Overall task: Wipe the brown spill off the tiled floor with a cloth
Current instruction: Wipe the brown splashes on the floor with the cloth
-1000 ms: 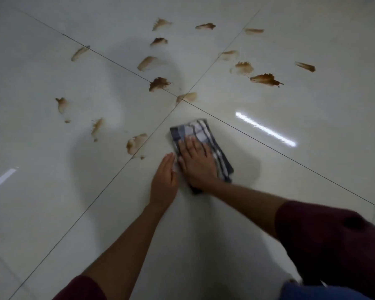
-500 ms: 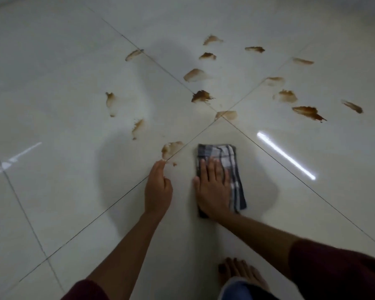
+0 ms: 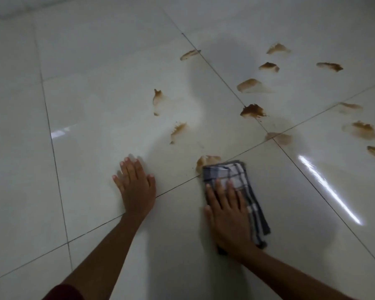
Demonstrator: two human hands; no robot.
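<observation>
Pressing flat on a folded checked cloth (image 3: 236,182), the right hand (image 3: 226,215) lies palm down with fingers spread; it is not clenched around the fabric but pins it against the tiled floor (image 3: 95,105). The far end of the cloth extends beyond the fingertips, and its far left corner touches the nearest brown smear (image 3: 206,161), which sits on a grout line (image 3: 173,190) running diagonally across the view. The near end of the cloth shows beside and behind the wrist.

The left hand (image 3: 136,187) rests open on bare tile, palm down, fingers slightly spread, grasping nothing. It sits to the left of the cloth, well apart from it, with its heel crossing the same grout line.

The brown spill consists of many separate smears scattered over the tiles beyond both hands. Two smears (image 3: 178,131) lie ahead between the hands; a darker patch (image 3: 251,110) lies farther out, near a crossing of grout lines. More smears (image 3: 362,128) spread toward the right edge of the view.

A bright streak of reflected light (image 3: 327,187) lies on the glossy tile right of the cloth. A dark red sleeve (image 3: 63,292) covers the left upper arm at the bottom edge.
</observation>
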